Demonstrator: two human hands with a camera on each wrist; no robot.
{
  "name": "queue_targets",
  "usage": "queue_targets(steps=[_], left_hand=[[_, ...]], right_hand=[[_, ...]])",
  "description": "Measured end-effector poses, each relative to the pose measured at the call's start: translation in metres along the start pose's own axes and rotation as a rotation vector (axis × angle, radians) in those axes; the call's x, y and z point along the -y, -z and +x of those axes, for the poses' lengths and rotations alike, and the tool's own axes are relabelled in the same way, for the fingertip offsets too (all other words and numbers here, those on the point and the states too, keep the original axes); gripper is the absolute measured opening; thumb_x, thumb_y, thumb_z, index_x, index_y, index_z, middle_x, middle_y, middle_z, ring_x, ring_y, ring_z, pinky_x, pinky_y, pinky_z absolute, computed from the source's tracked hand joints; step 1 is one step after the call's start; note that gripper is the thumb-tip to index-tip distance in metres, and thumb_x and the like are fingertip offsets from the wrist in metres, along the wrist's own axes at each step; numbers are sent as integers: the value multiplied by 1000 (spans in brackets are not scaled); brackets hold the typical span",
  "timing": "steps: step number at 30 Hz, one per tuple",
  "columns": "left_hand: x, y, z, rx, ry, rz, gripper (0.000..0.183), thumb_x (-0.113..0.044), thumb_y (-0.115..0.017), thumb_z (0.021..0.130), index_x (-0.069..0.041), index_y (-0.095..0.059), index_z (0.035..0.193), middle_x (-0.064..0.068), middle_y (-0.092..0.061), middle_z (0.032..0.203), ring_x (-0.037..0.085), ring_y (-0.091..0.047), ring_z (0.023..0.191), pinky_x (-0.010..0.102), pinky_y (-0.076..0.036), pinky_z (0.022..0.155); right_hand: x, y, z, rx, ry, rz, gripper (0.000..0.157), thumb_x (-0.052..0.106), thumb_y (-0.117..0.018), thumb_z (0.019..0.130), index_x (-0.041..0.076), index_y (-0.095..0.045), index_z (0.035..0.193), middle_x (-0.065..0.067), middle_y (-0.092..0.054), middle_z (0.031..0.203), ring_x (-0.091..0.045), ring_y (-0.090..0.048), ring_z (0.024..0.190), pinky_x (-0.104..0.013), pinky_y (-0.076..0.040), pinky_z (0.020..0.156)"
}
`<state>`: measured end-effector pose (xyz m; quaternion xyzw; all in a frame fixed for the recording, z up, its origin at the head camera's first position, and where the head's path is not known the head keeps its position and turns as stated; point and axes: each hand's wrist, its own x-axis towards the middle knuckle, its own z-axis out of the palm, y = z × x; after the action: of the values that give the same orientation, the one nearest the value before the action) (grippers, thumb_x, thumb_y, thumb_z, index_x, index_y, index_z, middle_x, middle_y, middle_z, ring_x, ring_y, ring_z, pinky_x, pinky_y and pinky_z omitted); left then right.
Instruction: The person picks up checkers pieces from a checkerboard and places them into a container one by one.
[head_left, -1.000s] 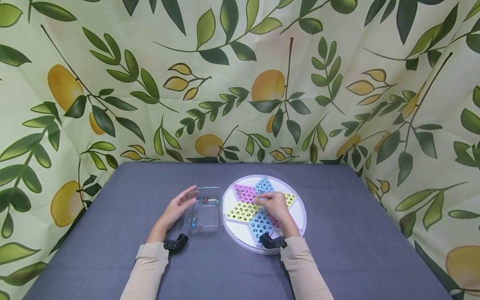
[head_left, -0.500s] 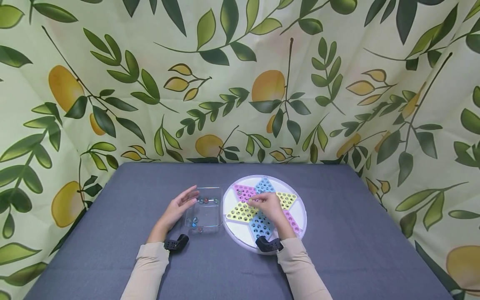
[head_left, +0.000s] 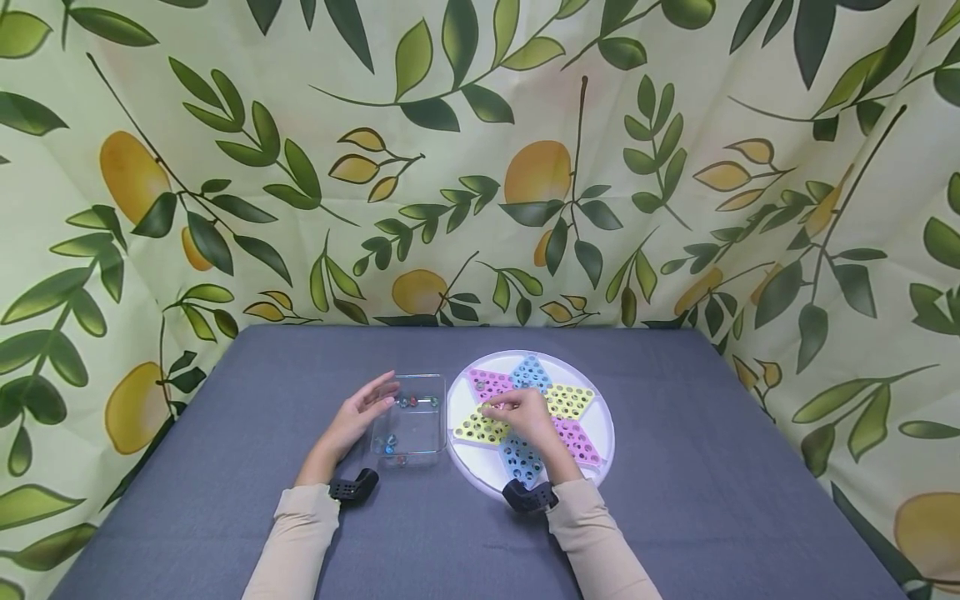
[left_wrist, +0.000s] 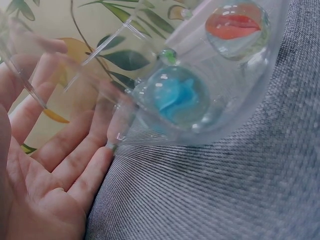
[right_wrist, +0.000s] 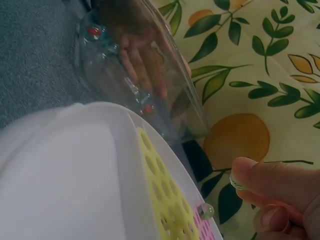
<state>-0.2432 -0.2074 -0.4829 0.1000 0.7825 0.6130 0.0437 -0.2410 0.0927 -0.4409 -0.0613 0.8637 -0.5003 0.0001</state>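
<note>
My left hand (head_left: 360,415) rests at the left side of a clear plastic box (head_left: 412,452), its fingers loosely extended. In the left wrist view, a blue-swirled marble (left_wrist: 177,95) and a red-swirled marble (left_wrist: 235,27) lie inside the box near that hand. Over the yellow section of a round white Chinese checkers board (head_left: 592,467) is my right hand (head_left: 528,414). Its thumb and finger pinch a clear greenish marble (right_wrist: 237,183), mostly covered by the fingertips. Another marble (right_wrist: 205,211) sits on the board's pink section.
The board carries a star of pink, blue and yellow sections full of holes, just right of the box. Several marbles lie in the box. A grey cloth (head_left: 720,500) covers the table; a leaf-patterned curtain (head_left: 465,167) hangs behind.
My right hand has moved left across the board, from near its centre to the yellow section, still pinching the marble. The left hand has stayed beside the box.
</note>
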Motion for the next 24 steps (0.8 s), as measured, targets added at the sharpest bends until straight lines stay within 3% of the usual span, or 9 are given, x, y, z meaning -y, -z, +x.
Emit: queue_targets(steps=[5, 10, 14, 20, 24], left_hand=[[2, 0, 1, 0, -10, -7, 56, -22, -53, 99, -8, -33, 150, 23, -44, 149, 38, -41, 140, 11, -41, 98], [2, 0, 1, -1, -16, -6, 56, -22, -53, 99, -8, -33, 150, 23, -44, 148, 39, -41, 140, 6, -39, 93], [2, 0, 1, -2, -20, 5, 56, -22, -52, 99, -8, -33, 150, 23, -44, 149, 38, -41, 140, 15, -41, 101], [1, 0, 1, -5, -15, 16, 55, -22, -52, 99, -9, -33, 150, 22, -44, 149, 38, -41, 140, 44, -37, 113], [1, 0, 0, -4, -14, 13, 55, -22, -52, 100, -8, -33, 150, 23, -44, 149, 39, -41, 140, 50, -36, 113]], right_hand=[[4, -5, -2, 24, 35, -28, 18, 12, -80, 74, 3, -77, 90, 6, -53, 54, -5, -39, 51, -14, -30, 46], [6, -9, -4, 42, 35, -23, 19, 12, -80, 74, 4, -77, 91, 5, -52, 54, -6, -38, 50, -14, -28, 46], [9, -12, -6, 40, 68, -16, 19, 11, -79, 75, 2, -76, 90, 4, -52, 55, -4, -38, 51, -14, -29, 46], [14, -19, -9, 52, 145, -25, 18, 10, -79, 74, -1, -76, 89, -6, -59, 57, -1, -39, 51, -13, -29, 46], [16, -23, -11, 62, 175, -23, 18, 10, -80, 74, -1, -76, 88, -8, -59, 57, 0, -38, 51, -13, -28, 46]])
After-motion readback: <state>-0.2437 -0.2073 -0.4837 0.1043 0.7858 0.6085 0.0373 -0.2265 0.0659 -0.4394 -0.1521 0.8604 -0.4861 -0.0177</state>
